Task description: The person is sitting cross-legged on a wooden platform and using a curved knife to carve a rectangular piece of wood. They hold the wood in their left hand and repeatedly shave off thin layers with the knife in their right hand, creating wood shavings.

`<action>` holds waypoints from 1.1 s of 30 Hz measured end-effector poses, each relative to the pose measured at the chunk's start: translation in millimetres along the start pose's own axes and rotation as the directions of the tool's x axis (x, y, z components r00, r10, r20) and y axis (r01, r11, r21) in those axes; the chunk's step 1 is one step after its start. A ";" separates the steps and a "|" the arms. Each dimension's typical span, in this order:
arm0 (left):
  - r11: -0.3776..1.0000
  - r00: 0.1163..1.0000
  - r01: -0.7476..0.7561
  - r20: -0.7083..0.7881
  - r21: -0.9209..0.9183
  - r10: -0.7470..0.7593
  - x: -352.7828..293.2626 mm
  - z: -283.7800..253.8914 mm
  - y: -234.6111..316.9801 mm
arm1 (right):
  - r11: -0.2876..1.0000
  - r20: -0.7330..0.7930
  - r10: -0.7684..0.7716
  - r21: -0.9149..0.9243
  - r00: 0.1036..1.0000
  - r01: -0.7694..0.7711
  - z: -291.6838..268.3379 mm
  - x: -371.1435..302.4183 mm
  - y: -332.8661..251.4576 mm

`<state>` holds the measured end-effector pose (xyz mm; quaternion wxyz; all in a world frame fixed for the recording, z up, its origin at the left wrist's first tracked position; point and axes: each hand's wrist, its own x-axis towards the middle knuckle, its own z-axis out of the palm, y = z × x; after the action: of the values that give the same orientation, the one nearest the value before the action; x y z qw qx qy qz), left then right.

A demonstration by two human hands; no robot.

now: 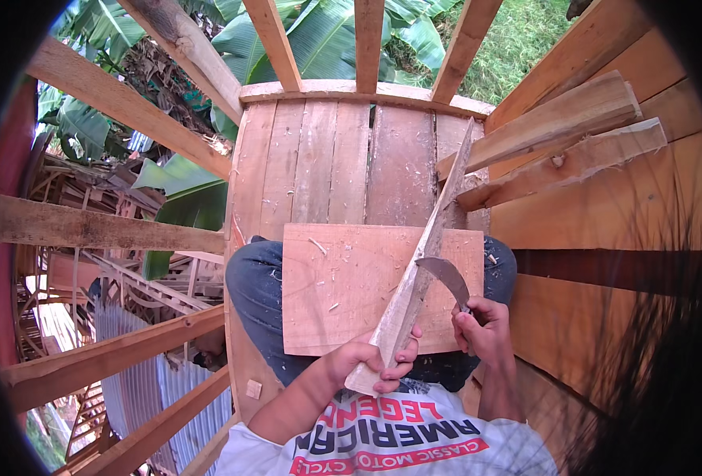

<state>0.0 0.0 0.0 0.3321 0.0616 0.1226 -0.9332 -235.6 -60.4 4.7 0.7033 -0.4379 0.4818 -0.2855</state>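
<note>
My left hand (375, 358) is wrapped round the thick near end of a long, pale wooden stick (416, 289), which tapers to a point at its far end. The stick slants up and to the right across a flat wooden board (335, 270) lying on my lap. In my right hand (484, 327) is a curved knife (446, 278) with a dark, hooked blade. The blade's tip meets the stick about midway along. My right fingers hide most of the knife's handle. A few wood shavings (317, 246) are scattered on the board.
Planks make up the floor (311, 174), with bits of shaving on it. Two rough timber pieces (561, 163) lean at the right against a plank wall (589, 214). Slatted wooden rails (105, 222) enclose the left and far sides, with banana leaves (311, 47) beyond.
</note>
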 end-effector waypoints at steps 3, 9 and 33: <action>0.997 0.999 0.013 -0.041 0.082 -0.009 0.4 1.1 -2.0 | 0.977 0.216 0.173 0.085 0.961 -0.195 -2.2 -7.6 -10.7; 0.974 0.997 0.037 -0.074 0.223 -0.021 4.0 4.6 -4.6 | 0.946 0.327 0.308 -0.004 0.894 -0.324 -1.8 -7.0 -10.3; 0.979 0.986 0.061 -0.167 0.195 -0.029 -8.7 5.6 -2.5 | 0.943 0.282 0.319 0.000 0.905 -0.332 0.0 3.5 0.3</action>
<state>4.9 5.7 7.5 0.2918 0.1679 0.0564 -0.9399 -234.3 -63.2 2.9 0.8119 -0.3699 0.4376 -0.1116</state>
